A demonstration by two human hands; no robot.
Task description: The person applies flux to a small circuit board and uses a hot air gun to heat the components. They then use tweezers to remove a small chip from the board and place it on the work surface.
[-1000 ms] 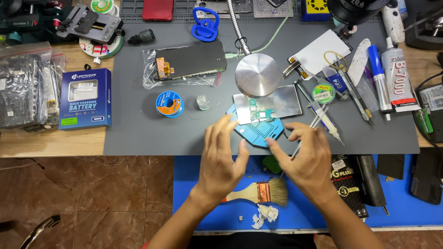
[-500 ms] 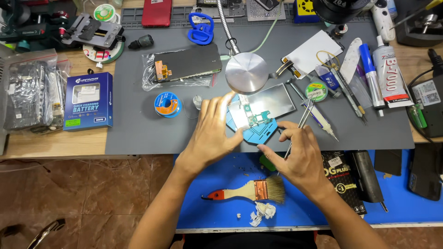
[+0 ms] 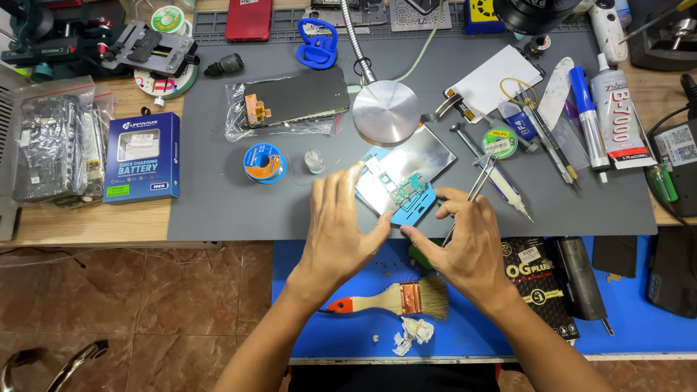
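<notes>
Phone assembly (image 3: 403, 185), opened with its back facing up, lies on a blue holder (image 3: 415, 210) on the grey mat (image 3: 218, 210) at the front edge of the bench (image 3: 94, 225). A green circuit section is exposed near the lower end; the reflective inner plate is bare above it.

Left hand (image 3: 337, 232): open, fingers spread, fingertips at the left edge of the assembly, thumb toward the holder's lower corner. It grips nothing.

Right hand (image 3: 468, 250): closed on metal tweezers (image 3: 475, 192), which point up and away from the assembly. Thumb and forefinger rest at the holder's right edge.

Progress, as judged: the phone is already open and seated on the holder; the board remains in place, so internal work appears unfinished.

Nearby: solder spool (image 3: 263, 162), battery box (image 3: 141, 156), replacement screen in a clear bag (image 3: 294, 98), round lamp base (image 3: 386, 112), paint brush (image 3: 396, 299) on the blue mat (image 3: 305, 276), glue tube (image 3: 617, 112).
</notes>
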